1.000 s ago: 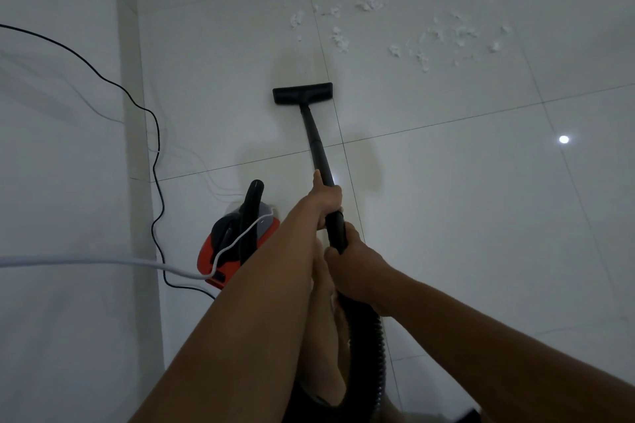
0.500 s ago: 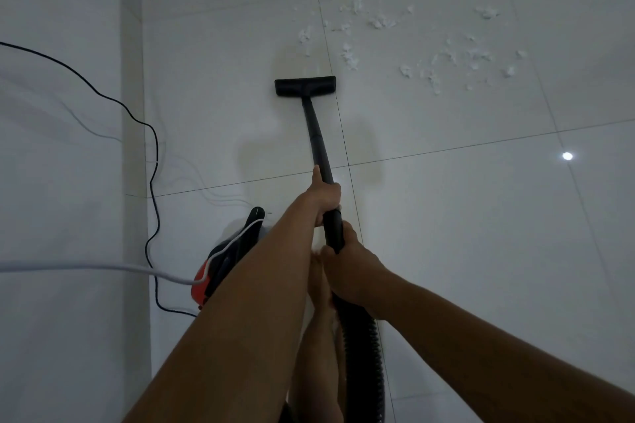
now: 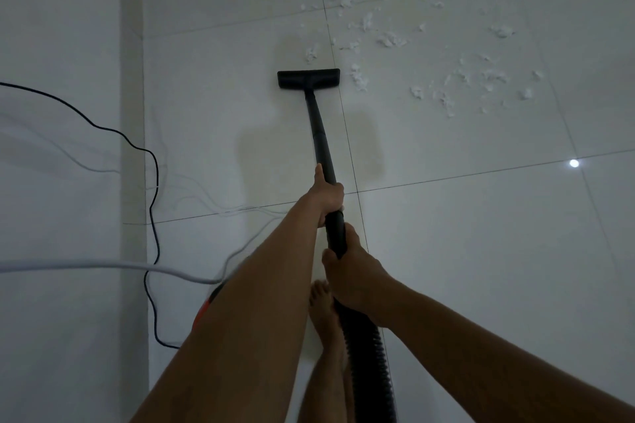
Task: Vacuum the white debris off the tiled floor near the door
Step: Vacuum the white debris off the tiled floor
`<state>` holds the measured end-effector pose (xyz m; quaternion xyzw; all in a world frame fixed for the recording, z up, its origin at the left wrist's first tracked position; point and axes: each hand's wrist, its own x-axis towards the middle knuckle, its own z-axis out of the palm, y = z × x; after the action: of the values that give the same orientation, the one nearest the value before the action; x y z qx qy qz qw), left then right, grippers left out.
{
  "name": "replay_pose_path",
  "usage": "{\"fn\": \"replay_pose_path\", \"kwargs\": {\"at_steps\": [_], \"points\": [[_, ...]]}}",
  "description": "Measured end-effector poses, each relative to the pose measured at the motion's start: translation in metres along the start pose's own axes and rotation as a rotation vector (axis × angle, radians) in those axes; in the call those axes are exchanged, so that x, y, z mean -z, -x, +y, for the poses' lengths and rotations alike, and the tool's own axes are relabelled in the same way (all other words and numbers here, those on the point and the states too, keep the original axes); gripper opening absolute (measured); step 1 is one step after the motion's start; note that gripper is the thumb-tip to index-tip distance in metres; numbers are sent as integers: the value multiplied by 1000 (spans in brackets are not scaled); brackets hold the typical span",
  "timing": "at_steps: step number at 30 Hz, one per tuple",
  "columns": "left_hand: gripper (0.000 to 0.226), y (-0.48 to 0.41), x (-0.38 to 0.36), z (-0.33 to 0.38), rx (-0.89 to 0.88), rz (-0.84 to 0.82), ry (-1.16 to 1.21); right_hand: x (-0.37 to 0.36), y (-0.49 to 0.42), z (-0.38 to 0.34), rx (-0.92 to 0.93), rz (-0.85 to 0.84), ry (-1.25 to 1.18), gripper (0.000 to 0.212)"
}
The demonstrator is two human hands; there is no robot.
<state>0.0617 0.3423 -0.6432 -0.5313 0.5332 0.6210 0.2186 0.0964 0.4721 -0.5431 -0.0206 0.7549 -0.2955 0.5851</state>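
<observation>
Black plastic, the floor nozzle [image 3: 308, 78] sits flat on the tiled floor [image 3: 481, 251], just short of the white debris [image 3: 388, 39]. The nearest flecks lie just beyond its front edge and off its right end, and the rest is scattered up and to the right. The left hand [image 3: 326, 194] grips the wand [image 3: 319, 134] further up, fingers [image 3: 336, 189] wrapped round it and thumb laid along the tube, likely to steer. The right hand [image 3: 354, 280] curls round the joint where the ribbed hose [image 3: 369, 354] begins, probably to push. The orange canister [image 3: 202, 311] is mostly hidden behind the left forearm. A black cord [image 3: 151, 182] and a white cable [image 3: 103, 266] trail at the left. No door can be made out, and the debris runs off the top edge.
</observation>
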Motion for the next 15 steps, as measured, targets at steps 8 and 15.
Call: {"fn": "replay_pose_path", "kwargs": {"at_steps": [8,15], "points": [[79,-33,16,24,-36,17,-12,5,-30,-28,10,11,35,62],[78,-42,26,39,-66,24,-4,5,-49,-42,6,16,55,64]]}}
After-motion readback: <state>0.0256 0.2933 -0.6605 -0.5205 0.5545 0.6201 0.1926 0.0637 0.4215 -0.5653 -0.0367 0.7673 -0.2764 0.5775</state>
